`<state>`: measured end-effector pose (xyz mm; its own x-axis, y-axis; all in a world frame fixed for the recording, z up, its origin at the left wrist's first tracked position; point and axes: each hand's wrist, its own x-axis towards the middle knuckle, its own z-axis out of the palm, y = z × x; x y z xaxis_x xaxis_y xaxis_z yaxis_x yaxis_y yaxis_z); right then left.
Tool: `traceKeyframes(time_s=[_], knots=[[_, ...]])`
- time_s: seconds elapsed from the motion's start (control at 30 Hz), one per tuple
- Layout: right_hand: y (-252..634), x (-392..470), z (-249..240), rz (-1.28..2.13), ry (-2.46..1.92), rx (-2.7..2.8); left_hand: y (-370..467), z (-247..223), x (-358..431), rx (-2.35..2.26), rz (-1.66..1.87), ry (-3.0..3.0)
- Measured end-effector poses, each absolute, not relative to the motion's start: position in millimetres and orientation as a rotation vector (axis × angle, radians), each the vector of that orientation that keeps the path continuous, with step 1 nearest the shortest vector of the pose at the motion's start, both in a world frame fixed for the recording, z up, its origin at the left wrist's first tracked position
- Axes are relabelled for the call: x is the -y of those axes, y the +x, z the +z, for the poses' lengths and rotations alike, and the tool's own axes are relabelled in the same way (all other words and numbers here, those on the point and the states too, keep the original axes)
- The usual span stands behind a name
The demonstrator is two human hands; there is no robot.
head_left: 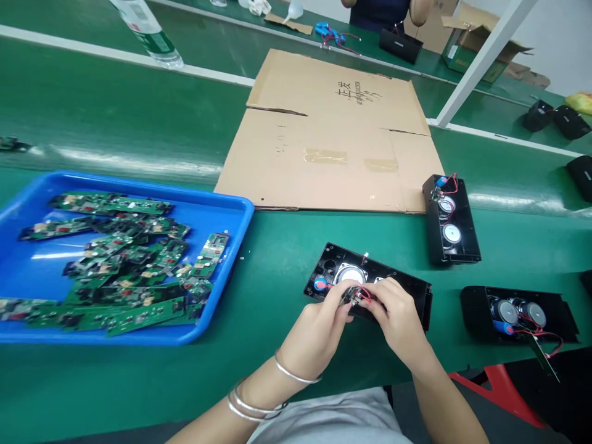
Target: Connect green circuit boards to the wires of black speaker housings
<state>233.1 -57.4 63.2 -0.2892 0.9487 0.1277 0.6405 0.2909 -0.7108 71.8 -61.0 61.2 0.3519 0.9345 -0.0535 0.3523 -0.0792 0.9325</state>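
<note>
My left hand is closed on a small circuit board, held over the near edge of a black speaker housing. My right hand pinches at the red wires beside that board; its fingertips partly hide them. Inside the housing show a round silver speaker, a blue wrapped part and a short upright lead with a white plug. The hands cover the housing's right half and most of the board.
At left stands a blue tray heaped with green circuit boards. Flattened cardboard lies beyond the hands. Two open speaker housings sit at right. A water bottle is at upper left, and a person is across the bench.
</note>
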Motion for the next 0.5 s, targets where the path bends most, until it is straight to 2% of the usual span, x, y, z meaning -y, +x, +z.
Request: traceKeyframes(time_s=[0.23,0.33,0.5], knots=[[229.9,50.8,65.9,0.824,-1.43,1.892,70.3,64.5,57.4,-1.124,0.888,1.444],[227.7,48.0,66.7,0.951,-1.559,1.85,66.7,67.3,59.5,-1.183,0.869,1.433],[224.6,44.0,70.6,0.965,-1.667,1.967,67.3,73.5,66.9,-1.35,0.857,1.271]])
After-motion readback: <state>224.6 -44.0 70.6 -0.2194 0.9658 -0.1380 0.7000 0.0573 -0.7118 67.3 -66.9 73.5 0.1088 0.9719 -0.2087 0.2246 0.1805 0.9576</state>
